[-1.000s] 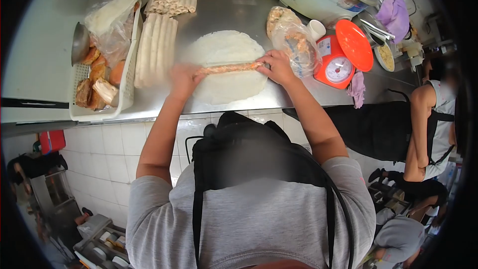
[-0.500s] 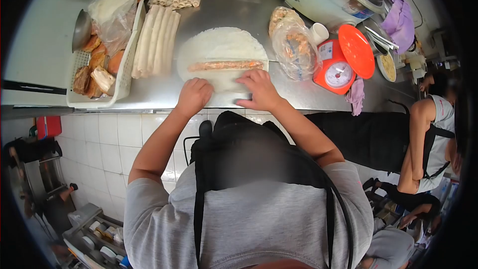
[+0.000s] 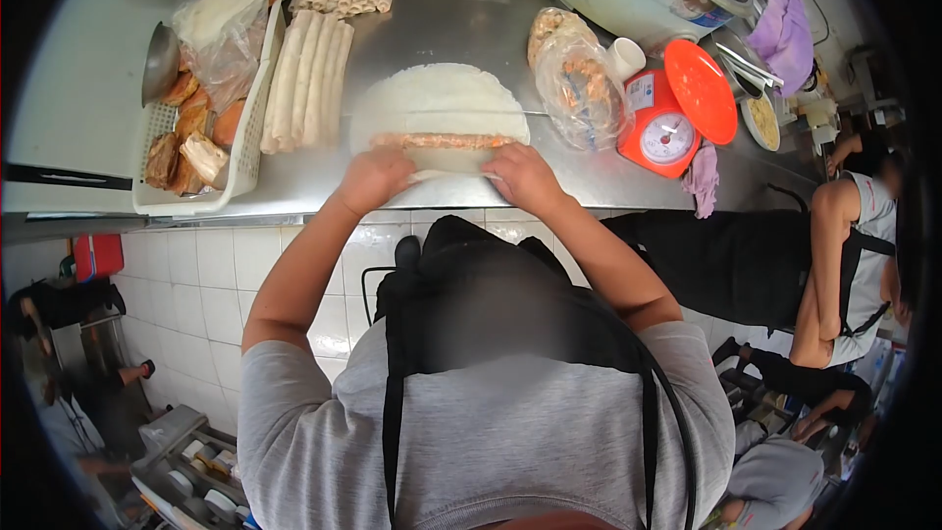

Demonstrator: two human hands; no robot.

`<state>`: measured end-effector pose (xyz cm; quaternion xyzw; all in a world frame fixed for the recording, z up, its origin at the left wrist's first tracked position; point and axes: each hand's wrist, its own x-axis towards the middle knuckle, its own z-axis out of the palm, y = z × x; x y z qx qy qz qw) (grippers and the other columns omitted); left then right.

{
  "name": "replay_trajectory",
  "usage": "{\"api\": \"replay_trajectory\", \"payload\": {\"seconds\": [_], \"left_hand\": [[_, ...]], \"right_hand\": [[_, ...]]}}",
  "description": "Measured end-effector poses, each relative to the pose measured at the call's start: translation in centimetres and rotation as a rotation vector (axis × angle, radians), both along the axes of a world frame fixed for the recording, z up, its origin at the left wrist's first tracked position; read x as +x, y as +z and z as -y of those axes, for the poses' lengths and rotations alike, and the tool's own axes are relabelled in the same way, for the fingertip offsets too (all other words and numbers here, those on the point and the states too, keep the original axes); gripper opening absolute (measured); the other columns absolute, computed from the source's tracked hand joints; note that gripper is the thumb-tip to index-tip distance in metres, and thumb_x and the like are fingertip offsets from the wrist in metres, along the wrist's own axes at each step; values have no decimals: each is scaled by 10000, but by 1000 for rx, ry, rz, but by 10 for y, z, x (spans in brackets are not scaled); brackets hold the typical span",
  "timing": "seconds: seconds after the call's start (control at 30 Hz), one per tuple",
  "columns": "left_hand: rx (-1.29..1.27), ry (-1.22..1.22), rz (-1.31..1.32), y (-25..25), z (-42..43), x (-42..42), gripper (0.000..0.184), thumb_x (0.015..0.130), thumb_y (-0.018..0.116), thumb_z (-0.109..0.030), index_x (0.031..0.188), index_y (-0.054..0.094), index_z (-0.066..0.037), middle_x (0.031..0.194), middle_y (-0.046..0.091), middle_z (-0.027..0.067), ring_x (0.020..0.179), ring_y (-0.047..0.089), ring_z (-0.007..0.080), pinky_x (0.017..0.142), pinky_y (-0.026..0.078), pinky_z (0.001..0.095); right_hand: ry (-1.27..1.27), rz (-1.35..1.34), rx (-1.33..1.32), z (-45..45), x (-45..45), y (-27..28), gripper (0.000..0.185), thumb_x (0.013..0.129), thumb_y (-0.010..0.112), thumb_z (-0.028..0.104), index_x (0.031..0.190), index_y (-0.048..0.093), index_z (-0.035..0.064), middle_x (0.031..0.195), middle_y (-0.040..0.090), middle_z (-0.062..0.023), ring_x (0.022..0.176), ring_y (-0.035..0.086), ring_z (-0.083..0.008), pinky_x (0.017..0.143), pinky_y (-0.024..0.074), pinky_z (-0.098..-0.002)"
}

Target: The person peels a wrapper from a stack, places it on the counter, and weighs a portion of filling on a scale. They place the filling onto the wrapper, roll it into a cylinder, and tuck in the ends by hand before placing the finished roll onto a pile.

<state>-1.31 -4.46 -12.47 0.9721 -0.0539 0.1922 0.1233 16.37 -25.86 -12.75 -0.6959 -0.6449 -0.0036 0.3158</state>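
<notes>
a round pale wrapper (image 3: 442, 98) is spread on the near part of the table (image 3: 461, 25), crossed by a strip of filling (image 3: 442, 141). its near edge is pinched narrowly in the grip of the left hand (image 3: 379, 179) and the right hand (image 3: 523, 177). pale rolls (image 3: 306, 83) are lined up to the left; a red scale (image 3: 650, 128) is placed to the right.
</notes>
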Motion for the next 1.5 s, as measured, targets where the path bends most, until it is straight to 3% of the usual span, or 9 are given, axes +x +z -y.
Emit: {"api": "replay_trajectory", "payload": {"seconds": [0.23,0.33,0.57,0.67,0.77,0.9,1.13,1.3,1.5], "left_hand": [[-149,-59,-31,18,24,-33,279,537,680,-84,795,582,-125,763,503,65,690,528,263,575,437,360],[-246,72,80,26,18,-19,220,618,660,-101,826,588,-101,757,520,78,711,529,287,600,433,383],[-280,347,-225,24,-6,28,213,795,560,-263,780,555,-51,767,557,142,754,533,343,635,422,418],[-276,333,-261,14,-14,36,253,775,584,-271,737,530,-27,743,555,171,737,529,364,624,414,430],[-288,349,-298,11,-16,39,281,756,599,-304,737,525,-34,750,568,178,744,539,364,631,415,436],[-294,374,-354,13,-17,40,304,736,611,-332,756,532,-39,768,579,177,762,552,356,638,418,438],[-275,390,-327,3,-19,40,308,729,620,-335,771,535,-42,788,590,166,784,557,349,656,426,427],[-300,425,-507,12,-24,41,338,725,616,-371,872,579,-69,896,596,147,863,561,309,718,433,418],[-286,423,-476,5,-27,42,370,715,620,-379,918,591,-71,892,606,143,845,572,302,718,446,414]], "right_hand": [[-22,-65,-52,30,-30,15,166,646,639,75,801,600,117,825,557,-39,839,523,-255,718,398,-369],[-134,-100,27,21,-25,14,142,678,631,85,816,604,107,812,570,-52,817,530,-254,711,393,-377],[-443,-386,31,-18,2,-2,161,743,625,153,845,583,35,849,614,-156,728,594,-310,630,468,-367],[-505,-336,-39,-19,6,-6,159,719,636,150,845,595,63,840,606,-114,763,575,-288,668,453,-356],[-568,126,40,-25,-3,12,159,684,647,150,827,605,95,834,579,-67,813,539,-260,723,427,-345],[-217,-9,-4,-31,-29,12,157,667,655,156,812,620,108,829,558,-52,838,516,-247,758,409,-353],[-178,-164,-127,-35,-21,-6,170,693,653,186,836,636,96,840,580,-66,835,534,-260,743,425,-359],[-101,-230,-304,-39,-15,13,180,693,659,197,821,643,72,824,596,-82,817,546,-273,738,440,-357],[-204,-228,-191,-56,-43,3,202,692,664,204,835,646,62,811,594,-92,821,548,-280,750,444,-353]]}}
